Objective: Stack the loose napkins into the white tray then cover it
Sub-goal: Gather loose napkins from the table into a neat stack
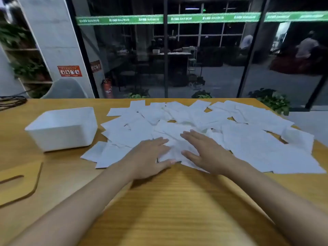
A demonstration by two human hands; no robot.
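White napkins (248, 148) spread under our left hand (150, 157) and right hand (207, 153), both flat and released; tray (67, 139) sits left.

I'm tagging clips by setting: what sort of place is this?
Probably an office or shared workspace: a wooden table beside a glass wall with a green strip, plus a fire extinguisher.
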